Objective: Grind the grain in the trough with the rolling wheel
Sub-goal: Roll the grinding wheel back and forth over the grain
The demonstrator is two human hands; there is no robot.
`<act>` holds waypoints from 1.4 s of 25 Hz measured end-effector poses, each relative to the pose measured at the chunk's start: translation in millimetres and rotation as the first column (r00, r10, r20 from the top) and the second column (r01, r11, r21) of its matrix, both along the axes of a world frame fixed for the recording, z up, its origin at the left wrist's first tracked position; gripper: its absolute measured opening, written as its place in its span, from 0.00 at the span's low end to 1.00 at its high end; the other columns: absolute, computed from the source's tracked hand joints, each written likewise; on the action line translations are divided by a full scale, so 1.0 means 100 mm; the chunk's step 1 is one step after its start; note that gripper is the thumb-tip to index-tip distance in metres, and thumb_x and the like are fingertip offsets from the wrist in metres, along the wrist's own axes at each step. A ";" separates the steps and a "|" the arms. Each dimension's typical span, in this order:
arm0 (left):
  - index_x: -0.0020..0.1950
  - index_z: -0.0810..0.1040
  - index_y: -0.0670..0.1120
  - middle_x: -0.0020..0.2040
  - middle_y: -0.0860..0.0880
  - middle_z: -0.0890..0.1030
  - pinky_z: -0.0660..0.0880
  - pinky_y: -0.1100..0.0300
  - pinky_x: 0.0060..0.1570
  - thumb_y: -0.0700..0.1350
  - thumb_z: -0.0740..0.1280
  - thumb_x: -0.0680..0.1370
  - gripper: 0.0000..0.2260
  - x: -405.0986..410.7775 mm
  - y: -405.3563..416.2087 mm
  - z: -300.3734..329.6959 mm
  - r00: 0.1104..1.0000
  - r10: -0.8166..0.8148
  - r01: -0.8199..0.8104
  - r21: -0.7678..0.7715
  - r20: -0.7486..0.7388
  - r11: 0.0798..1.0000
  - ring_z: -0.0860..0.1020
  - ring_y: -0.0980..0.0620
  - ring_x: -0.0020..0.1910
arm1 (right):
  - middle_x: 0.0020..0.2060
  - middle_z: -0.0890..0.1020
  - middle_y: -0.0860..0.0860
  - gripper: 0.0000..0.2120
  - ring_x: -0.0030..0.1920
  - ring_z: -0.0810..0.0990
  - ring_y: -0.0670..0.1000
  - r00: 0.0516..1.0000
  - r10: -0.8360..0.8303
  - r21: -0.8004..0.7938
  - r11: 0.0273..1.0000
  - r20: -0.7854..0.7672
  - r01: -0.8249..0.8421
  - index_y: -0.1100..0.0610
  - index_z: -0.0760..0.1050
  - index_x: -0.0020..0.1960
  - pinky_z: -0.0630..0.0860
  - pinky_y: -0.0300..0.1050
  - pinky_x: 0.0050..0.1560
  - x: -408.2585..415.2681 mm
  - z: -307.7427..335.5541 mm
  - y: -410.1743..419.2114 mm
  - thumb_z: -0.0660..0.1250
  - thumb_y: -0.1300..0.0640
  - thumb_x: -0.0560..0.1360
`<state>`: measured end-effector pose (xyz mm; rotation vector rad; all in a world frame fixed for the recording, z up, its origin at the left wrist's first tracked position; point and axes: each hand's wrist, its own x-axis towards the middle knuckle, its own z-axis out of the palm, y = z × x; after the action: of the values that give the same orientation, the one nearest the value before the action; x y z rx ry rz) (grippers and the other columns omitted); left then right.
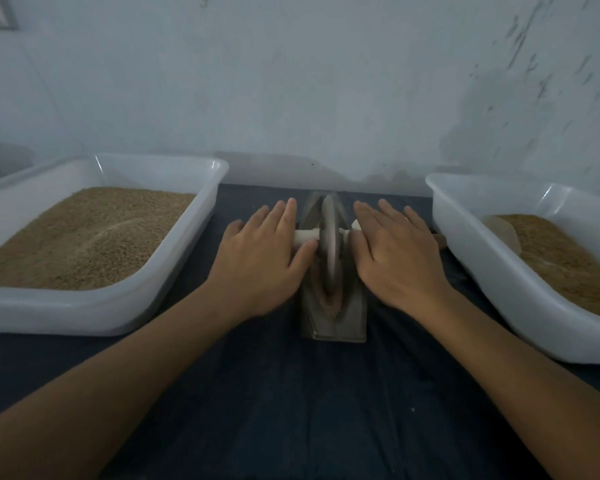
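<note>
The trough is taken as landmark; it is set lengthwise on the dark cloth-covered surface, presumably so the rolling wheel can be run to and fro. Brownish grain is seen heaped at the trough's near end, below the wheel.

The wheel is stood upright in the groove. The left hand and right hand are laid flat, fingers spread and straight, on the white axle either side of the trough; even downward pressure is judged the reason.

A white tray of grain is placed left of the trough, a second tray right. Behind the trough, a pale scuffed wall is noted.
</note>
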<state>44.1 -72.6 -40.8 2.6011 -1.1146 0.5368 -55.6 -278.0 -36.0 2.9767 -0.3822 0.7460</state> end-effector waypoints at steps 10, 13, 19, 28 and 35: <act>0.87 0.54 0.52 0.83 0.46 0.65 0.65 0.37 0.73 0.66 0.43 0.85 0.33 0.50 -0.60 0.28 0.988 0.136 -0.131 0.071 -0.071 0.989 0.66 0.41 0.80 | 0.70 0.79 0.54 0.28 0.73 0.72 0.60 0.988 -0.123 0.215 0.966 -0.096 0.141 0.49 0.72 0.75 0.62 0.64 0.75 0.56 0.14 -0.22 0.42 0.44 0.86; 0.86 0.58 0.50 0.80 0.49 0.70 0.71 0.41 0.68 0.67 0.44 0.85 0.33 0.14 -0.18 0.07 0.999 0.035 -0.035 -0.043 -0.008 0.998 0.72 0.45 0.76 | 0.68 0.81 0.54 0.29 0.69 0.78 0.59 0.997 -0.061 0.089 0.994 0.037 0.058 0.53 0.70 0.78 0.74 0.58 0.66 0.12 0.05 -0.02 0.45 0.42 0.85; 0.86 0.57 0.53 0.83 0.50 0.65 0.67 0.40 0.73 0.68 0.43 0.85 0.33 -0.04 0.06 -0.07 1.000 -0.020 0.021 -0.077 0.007 0.997 0.66 0.49 0.80 | 0.70 0.80 0.52 0.28 0.72 0.75 0.56 0.995 0.023 0.031 0.999 0.102 -0.026 0.53 0.72 0.76 0.72 0.58 0.69 -0.12 0.01 0.07 0.48 0.42 0.85; 0.87 0.49 0.52 0.87 0.47 0.55 0.51 0.32 0.80 0.64 0.42 0.86 0.31 0.72 -0.64 0.28 0.986 0.098 -0.086 0.090 -0.137 0.992 0.51 0.44 0.86 | 0.52 0.82 0.53 0.25 0.63 0.76 0.58 0.980 -0.162 0.142 0.974 -0.115 0.177 0.50 0.78 0.54 0.69 0.61 0.67 0.79 0.27 -0.29 0.44 0.43 0.84; 0.87 0.51 0.48 0.86 0.50 0.59 0.57 0.40 0.81 0.63 0.36 0.86 0.33 -0.13 0.18 -0.02 0.996 -0.081 0.080 0.010 0.043 0.997 0.57 0.49 0.84 | 0.76 0.73 0.50 0.28 0.78 0.67 0.54 0.993 0.039 0.072 0.996 0.113 -0.048 0.53 0.65 0.81 0.64 0.52 0.75 -0.19 -0.05 0.05 0.44 0.44 0.85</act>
<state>31.0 -54.9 -42.6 2.5504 -1.2320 0.5739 -74.5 -273.3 -41.2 3.0299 -0.3593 0.9258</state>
